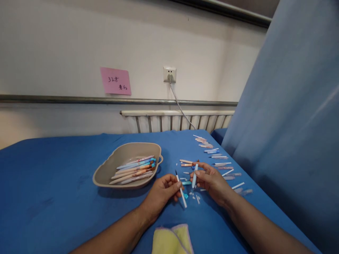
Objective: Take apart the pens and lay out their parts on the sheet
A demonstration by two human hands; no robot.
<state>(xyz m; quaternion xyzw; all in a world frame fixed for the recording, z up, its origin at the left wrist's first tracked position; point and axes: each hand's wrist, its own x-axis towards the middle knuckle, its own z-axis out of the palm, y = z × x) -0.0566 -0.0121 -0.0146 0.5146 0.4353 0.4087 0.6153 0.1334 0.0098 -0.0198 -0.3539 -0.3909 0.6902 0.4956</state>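
Note:
Between the thumb and fingers of my left hand (165,188) is a white pen refill (183,198), its dark tip pointing up and away. My right hand (210,179) pinches a pale blue pen barrel (195,177), held upright with a slight tilt. The two pieces are apart, a short way above the table. Beneath and between my hands lie a teal pen part (186,183), a bright blue cap-like piece (185,196) and several small white bits (198,199). Just beyond my right hand rest peach and orange-brown pen parts (186,164).
A beige basin (104,176) holding several pens (135,173) stands left of my hands. Rows of pen parts (222,164) line the right side of the blue-covered table (60,211). A yellow cloth (172,240) lies at the near edge. A blue curtain (288,116) hangs at right.

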